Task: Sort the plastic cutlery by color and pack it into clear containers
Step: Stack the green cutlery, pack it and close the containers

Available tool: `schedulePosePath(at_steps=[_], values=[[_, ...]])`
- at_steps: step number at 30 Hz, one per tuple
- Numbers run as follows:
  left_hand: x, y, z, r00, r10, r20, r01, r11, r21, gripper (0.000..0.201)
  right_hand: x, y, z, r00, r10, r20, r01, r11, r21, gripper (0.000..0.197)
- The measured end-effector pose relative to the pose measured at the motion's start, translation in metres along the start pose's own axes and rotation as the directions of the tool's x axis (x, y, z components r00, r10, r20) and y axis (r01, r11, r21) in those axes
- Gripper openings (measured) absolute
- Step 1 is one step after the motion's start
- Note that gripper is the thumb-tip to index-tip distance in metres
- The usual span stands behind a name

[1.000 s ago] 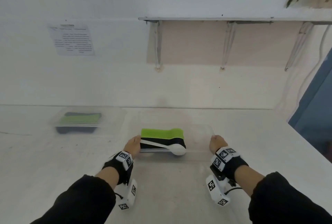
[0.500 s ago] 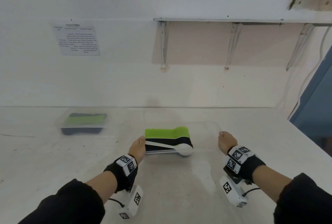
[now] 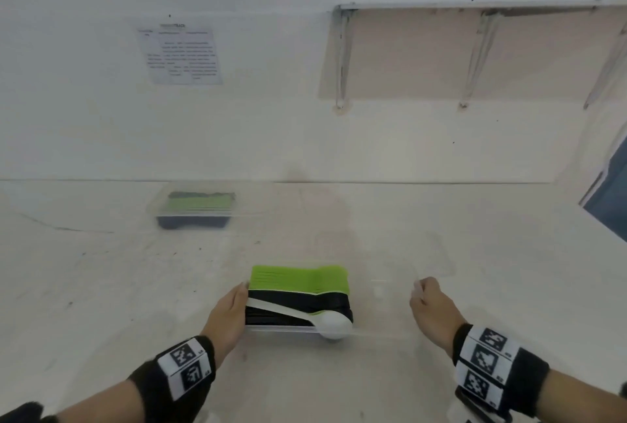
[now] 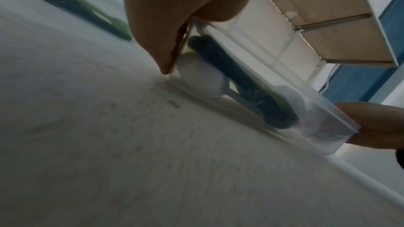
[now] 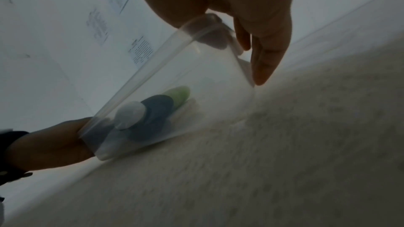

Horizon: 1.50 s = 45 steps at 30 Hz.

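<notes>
A clear container (image 3: 390, 300) lies low on the white table in front of me, with a hand at each end. It holds a row of green cutlery (image 3: 298, 278), a row of black cutlery (image 3: 298, 309) and one white spoon (image 3: 334, 326) lying across the black ones. My left hand (image 3: 230, 314) grips its left end. My right hand (image 3: 429, 304) grips its right end, with fingers (image 5: 264, 58) curled over the rim. The right wrist view shows the spoon bowls (image 5: 157, 110) through the container's clear wall (image 5: 196, 61).
A second clear container (image 3: 196, 208) with green and black cutlery inside stands at the back left of the table, near the wall. A printed sheet (image 3: 179, 56) hangs on the wall. A shelf on brackets (image 3: 475, 8) juts out above the right side.
Both hands kept their hold on the container's ends and it has come nearer to me on the table. The head view has shifted, and the far container now sits further right in the picture.
</notes>
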State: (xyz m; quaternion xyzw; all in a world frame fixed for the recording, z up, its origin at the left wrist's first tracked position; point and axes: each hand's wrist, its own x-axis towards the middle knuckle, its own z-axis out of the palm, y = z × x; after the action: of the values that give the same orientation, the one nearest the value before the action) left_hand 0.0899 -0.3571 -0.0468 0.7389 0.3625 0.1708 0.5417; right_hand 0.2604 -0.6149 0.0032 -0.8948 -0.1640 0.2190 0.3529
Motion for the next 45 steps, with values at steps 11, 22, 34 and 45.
schedulePosePath(at_steps=[11,22,34,45], values=[[-0.022,-0.01,-0.024,0.999,-0.011,0.037,0.008,0.996,0.089,0.039,-0.037,-0.008,0.032,0.994,0.076,-0.077,-0.074,0.997,0.028,0.006],[-0.048,-0.002,-0.024,0.999,-0.038,0.02,0.038,0.998,0.044,0.045,-0.052,-0.003,0.029,0.988,0.149,-0.051,-0.15,0.989,-0.014,0.041],[-0.064,0.015,-0.023,0.987,-0.157,-0.019,0.158,0.971,0.18,0.038,-0.046,0.014,0.025,0.997,0.08,-0.002,-0.08,0.991,0.106,0.044],[0.017,0.09,-0.043,0.991,-0.123,-0.053,0.133,0.954,0.268,0.036,0.022,0.003,-0.041,0.984,0.105,-0.143,-0.118,0.989,-0.09,0.046]])
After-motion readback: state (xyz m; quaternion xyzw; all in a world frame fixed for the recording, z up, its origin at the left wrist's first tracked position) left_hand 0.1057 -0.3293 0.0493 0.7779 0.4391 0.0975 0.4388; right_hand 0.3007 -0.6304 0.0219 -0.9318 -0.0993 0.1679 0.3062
